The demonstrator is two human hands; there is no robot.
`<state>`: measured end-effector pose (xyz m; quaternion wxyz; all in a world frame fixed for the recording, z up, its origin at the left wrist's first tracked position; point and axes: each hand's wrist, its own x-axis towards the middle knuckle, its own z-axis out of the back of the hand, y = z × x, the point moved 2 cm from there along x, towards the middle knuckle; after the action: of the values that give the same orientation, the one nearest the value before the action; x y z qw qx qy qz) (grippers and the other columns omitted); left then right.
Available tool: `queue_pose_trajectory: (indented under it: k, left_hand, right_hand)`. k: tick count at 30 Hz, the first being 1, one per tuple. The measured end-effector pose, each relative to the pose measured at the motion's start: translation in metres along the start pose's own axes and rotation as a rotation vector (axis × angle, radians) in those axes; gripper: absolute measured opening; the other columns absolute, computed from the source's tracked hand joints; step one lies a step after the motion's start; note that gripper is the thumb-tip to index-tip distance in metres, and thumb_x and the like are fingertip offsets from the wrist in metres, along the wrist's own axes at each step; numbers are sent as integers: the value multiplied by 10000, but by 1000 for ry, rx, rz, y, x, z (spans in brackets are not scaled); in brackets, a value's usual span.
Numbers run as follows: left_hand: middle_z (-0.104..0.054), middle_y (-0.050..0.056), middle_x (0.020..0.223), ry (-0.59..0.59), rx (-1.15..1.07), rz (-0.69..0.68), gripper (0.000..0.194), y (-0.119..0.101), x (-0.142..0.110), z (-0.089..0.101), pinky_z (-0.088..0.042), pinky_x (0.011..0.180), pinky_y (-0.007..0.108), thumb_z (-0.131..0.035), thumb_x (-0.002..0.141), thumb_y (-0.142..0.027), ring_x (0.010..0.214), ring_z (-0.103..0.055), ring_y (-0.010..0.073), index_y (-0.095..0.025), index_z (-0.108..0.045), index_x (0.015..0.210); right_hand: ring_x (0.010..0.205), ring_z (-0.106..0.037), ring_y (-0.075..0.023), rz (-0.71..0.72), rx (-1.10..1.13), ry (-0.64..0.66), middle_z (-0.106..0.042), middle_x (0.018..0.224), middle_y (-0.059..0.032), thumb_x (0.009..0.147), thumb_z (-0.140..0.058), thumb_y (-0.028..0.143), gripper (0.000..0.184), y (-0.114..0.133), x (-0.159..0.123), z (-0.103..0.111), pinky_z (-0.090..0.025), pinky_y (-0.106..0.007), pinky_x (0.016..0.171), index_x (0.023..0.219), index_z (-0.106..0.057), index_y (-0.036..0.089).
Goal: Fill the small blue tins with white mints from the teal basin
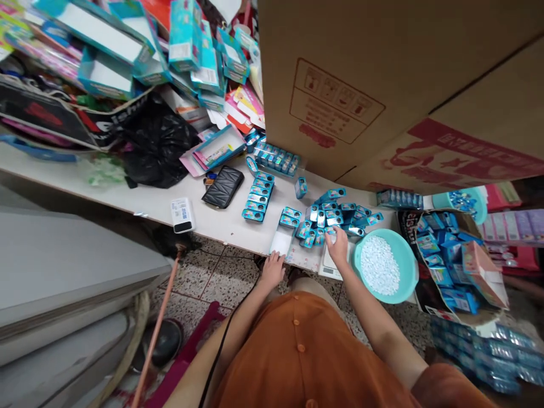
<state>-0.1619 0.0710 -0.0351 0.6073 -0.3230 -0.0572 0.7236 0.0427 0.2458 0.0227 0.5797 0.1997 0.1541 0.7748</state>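
Observation:
My left hand is at the near end of a shallow white-bottomed cardboard tray, its fingers over the edge. A few small blue boxes stand at the tray's far end. To the right is a loose pile of the same small blue boxes, some tipped over. My right hand reaches into the pile's near side, fingers closed around one small blue box, partly hidden by them. Just under that hand lies a white digital scale. A filled row of boxes stands left of the tray.
A turquoise basin of white pellets stands right of the scale. Beyond it sits a carton of blue packets. A large cardboard box walls off the back. Left are a black wallet, a white device and a black bag.

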Motion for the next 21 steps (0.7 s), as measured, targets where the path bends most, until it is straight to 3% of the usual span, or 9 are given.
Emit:
queue_pose_trajectory:
  k: [4,9,13,17,21]
  left_hand:
    - [-544,110,1151,-177,-60,-42,304,-30,10,19,-362,994,396,-424,859,-239,1164,-444,254,-174,-516,1141]
    - [-546,105,1057,-320,-154,-43,269,-76,41,35,-408,917,388,-475,856,-333,1052,-486,253,-186,-505,1079]
    - [-535,92,973,-386,-213,116,326,-96,67,19,-436,849,383,-600,775,-389,996,-520,262,-181,-491,1001]
    - [-524,95,1008,-449,-317,330,389,-104,78,-4,-463,775,376,-621,750,-375,928,-561,247,-171,-450,1034]
    - [-544,95,995,-468,-356,387,352,-109,79,-10,-468,773,376,-609,752,-349,933,-572,254,-174,-455,1016]
  right_hand:
    - [1011,-519,-241,-50,17,11,-593,1042,-137,878,-421,397,380,-41,-37,15,-415,-425,907,1132,-524,133]
    - [1025,-519,-243,-61,45,14,-596,1059,-130,887,-411,366,349,-55,-70,28,-421,-433,910,1142,-519,154]
    - [1015,-528,-237,-73,79,10,-598,1052,-123,887,-416,346,329,-62,-86,40,-432,-428,906,1140,-522,164]
    - [1015,-535,-242,-115,105,12,-598,1052,-124,883,-412,339,330,-79,-100,51,-439,-437,902,1146,-525,175]
    - [1005,-537,-249,-148,109,19,-597,1041,-125,878,-411,338,325,-97,-117,59,-442,-436,898,1133,-533,178]
